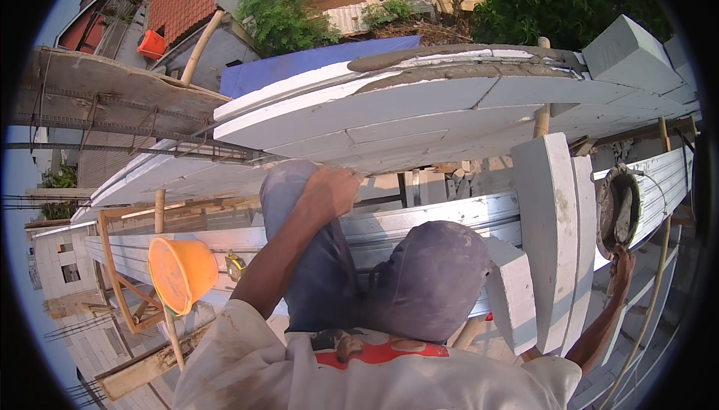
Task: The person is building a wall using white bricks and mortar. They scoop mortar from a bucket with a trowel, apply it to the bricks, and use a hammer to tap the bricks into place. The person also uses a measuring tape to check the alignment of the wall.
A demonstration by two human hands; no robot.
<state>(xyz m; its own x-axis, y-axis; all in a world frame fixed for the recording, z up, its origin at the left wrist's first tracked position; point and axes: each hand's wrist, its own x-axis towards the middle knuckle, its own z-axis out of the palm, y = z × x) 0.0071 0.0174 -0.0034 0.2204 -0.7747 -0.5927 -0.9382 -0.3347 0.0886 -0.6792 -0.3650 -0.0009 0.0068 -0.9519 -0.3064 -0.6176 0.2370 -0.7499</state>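
My left hand [335,191] rests by my raised left knee [288,185], fingers curled in, with nothing seen in them. Off to the right, my right hand [622,262] grips a trowel, its mortar-smeared grey blade [623,215] inside a dark round bucket [605,223] with a wire handle. Ahead of my knees runs a wall of white lightweight blocks [419,122]. Wet grey mortar [457,71] lies along the right part of its top. Between my right knee and the bucket stand several loose white blocks [545,238].
I sit on ribbed metal planks [464,215]. On the left are an orange bucket [180,275], a tape measure [235,266] and a wooden frame [112,283]. Steel bars [135,148] jut toward the wall at left. Another block [629,54] sits on the wall's right end.
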